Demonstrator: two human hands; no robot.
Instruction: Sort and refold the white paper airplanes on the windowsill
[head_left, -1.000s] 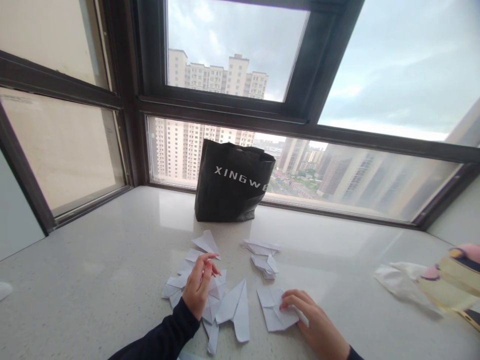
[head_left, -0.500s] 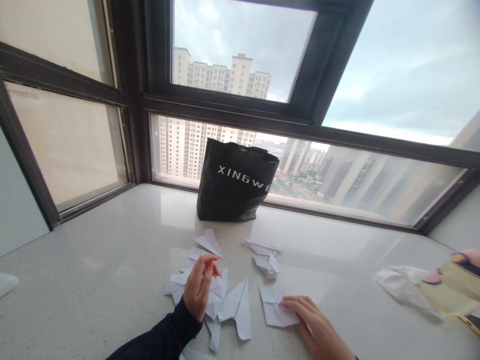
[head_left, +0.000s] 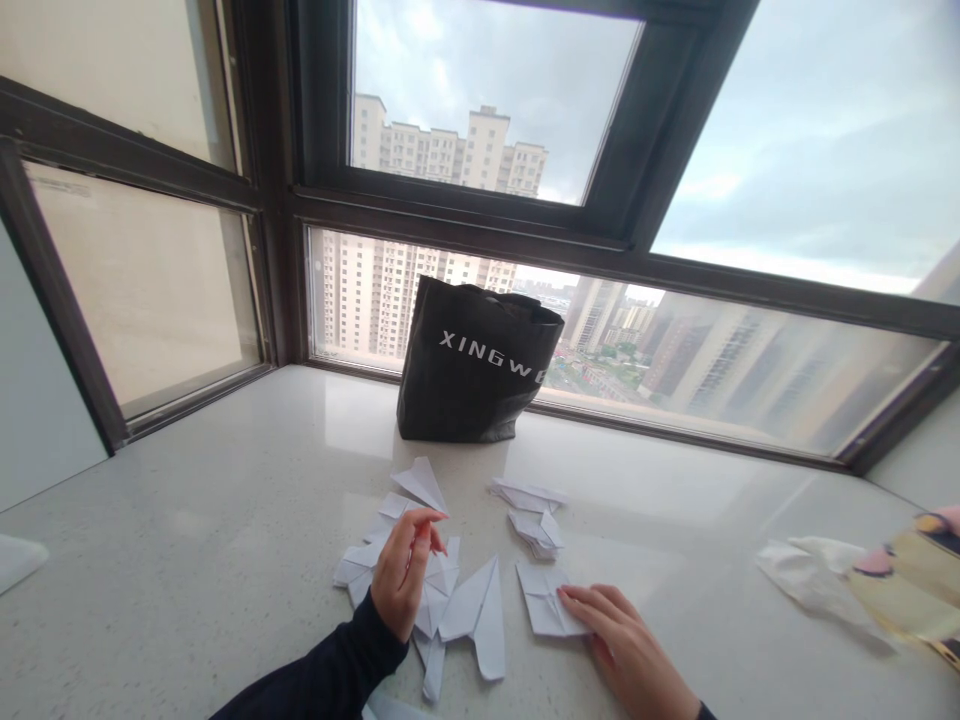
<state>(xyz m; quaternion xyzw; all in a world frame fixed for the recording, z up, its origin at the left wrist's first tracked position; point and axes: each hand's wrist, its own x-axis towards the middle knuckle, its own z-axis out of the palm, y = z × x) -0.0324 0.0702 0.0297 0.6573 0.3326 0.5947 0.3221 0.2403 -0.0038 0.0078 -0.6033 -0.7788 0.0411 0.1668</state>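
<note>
My right hand [head_left: 634,645] grips the right edge of a square of folded white paper [head_left: 544,605], fingers on top, thumb mostly hidden. Crossing creases show on the square. My left hand [head_left: 403,570], in a dark sleeve, hovers over a loose group of folded papers with its fingers bent and nothing visible in them. Just right of that hand lies a pointed folded paper [head_left: 480,620] with two legs. A paper triangle [head_left: 421,483] rests beyond the left hand. Farther back on the right are a narrow folded paper [head_left: 529,494] and a small layered one [head_left: 538,533].
A black bag [head_left: 476,370] with white lettering stands upright by the window. At the right edge lie a crumpled white tissue [head_left: 810,580] and a yellow and pink item [head_left: 907,580]. A white object [head_left: 19,562] sits at the left edge of the pale speckled sill [head_left: 187,560].
The near edge of the folded square in my right hand has shifted away from me, and the square looks slightly tilted. My left hand has barely moved. The view has turned slightly left.
</note>
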